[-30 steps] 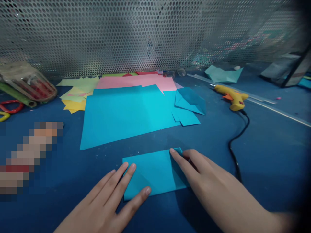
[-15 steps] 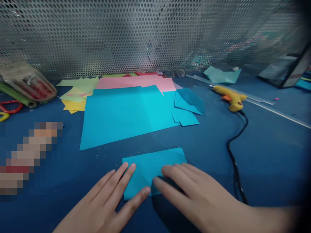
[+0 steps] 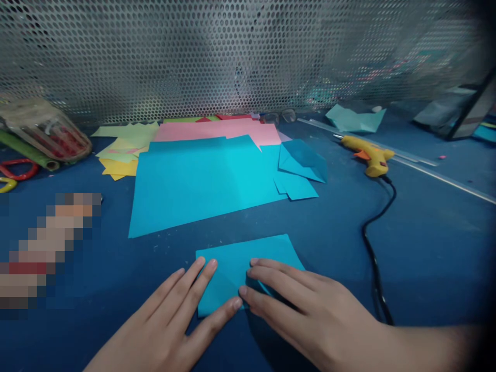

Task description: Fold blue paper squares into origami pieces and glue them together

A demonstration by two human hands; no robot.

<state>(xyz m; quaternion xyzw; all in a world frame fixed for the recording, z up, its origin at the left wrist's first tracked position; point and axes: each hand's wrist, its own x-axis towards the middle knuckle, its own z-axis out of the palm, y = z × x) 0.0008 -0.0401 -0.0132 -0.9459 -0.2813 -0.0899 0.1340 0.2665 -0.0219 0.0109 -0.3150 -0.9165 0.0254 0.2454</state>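
A folded piece of blue paper [image 3: 236, 263] lies on the table in front of me. My left hand [image 3: 170, 315] rests on its left part, fingers stretched out and the thumb near the lower edge. From the other side, my right hand [image 3: 310, 305] reaches over the right part with extended, slightly bent fingers. Its fingertips are on the paper, close to the left thumb. The paper's lower right part is hidden under this hand, and a slanting fold edge shows below its fingers.
Beyond lie large blue sheets [image 3: 197, 181], smaller blue pieces [image 3: 300, 186], pink paper [image 3: 213, 130] and yellow scraps [image 3: 120, 168]. A yellow glue gun [image 3: 368, 155] with a black cord [image 3: 372, 248] lies right. A jar [image 3: 58, 134] and red scissor handle [image 3: 21, 169] are left. Perforated metal [image 3: 194, 57] stands behind.
My right hand's fingertips have shifted slightly left and are now spread on the paper. More of the paper's right edge shows. The left hand stays in place.
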